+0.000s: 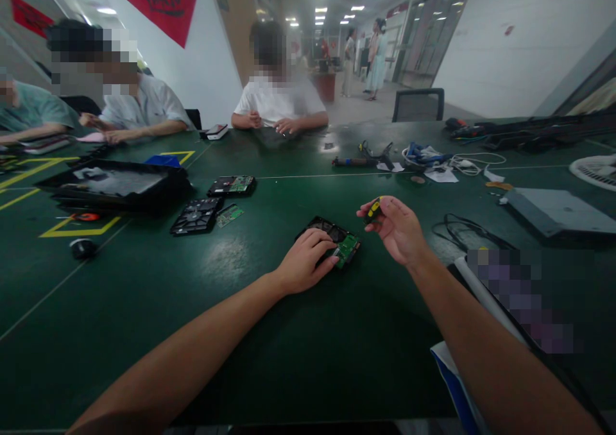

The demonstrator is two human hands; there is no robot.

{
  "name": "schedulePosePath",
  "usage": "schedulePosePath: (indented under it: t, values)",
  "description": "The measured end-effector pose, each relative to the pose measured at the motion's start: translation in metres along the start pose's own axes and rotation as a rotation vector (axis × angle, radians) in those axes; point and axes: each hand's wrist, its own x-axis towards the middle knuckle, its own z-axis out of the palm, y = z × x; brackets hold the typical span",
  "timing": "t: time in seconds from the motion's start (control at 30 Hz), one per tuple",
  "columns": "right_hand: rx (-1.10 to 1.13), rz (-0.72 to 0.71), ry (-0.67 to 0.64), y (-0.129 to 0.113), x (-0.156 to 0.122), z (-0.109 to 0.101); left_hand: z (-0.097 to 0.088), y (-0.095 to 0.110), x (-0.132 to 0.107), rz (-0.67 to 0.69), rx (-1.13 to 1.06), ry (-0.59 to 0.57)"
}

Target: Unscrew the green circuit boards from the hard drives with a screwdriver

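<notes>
A black hard drive [332,233] with a green circuit board [348,247] lies on the dark green table [240,332] in front of me. My left hand [308,262] rests on its near side, fingers curled over the drive and touching the green board. My right hand [397,226] is raised just right of the drive, palm up, fingers pinched on a small yellow and black screwdriver [373,209].
Two more hard drives [196,215] [233,185] and a loose green board [230,215] lie to the left, beside a black tray [113,185]. Tools and cables [423,156] sit at the far right, a grey box [558,212] nearer. Seated people work across the table.
</notes>
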Motion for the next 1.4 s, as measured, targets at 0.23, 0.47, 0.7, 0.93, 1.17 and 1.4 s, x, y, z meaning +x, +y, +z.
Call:
schedulePosePath:
  t: [0.23,0.47,0.7,0.93,1.17,1.4]
  values:
    - [0.041,0.067,0.007,-0.0024,0.0006,0.0009,-0.0014,0.0015,0.0002,-0.005,-0.002,-0.004]
    - [0.015,0.046,0.039,-0.0025,-0.0014,0.0008,-0.0024,0.0022,0.0001,0.002,-0.027,-0.006]
    - [0.017,0.025,0.011,-0.0028,-0.0014,0.0023,-0.0015,0.0023,-0.0004,-0.007,-0.018,-0.003]
    - [0.051,0.044,0.027,-0.001,0.0008,0.0017,-0.0018,0.0034,-0.0002,-0.035,-0.002,-0.01]
    - [-0.021,0.042,0.026,-0.0031,-0.0006,0.0019,-0.0025,0.0046,-0.0002,-0.034,-0.01,-0.012]
    - [-0.003,0.046,-0.001,-0.0021,-0.0008,0.0009,-0.0013,0.0027,-0.001,-0.049,-0.019,-0.018]
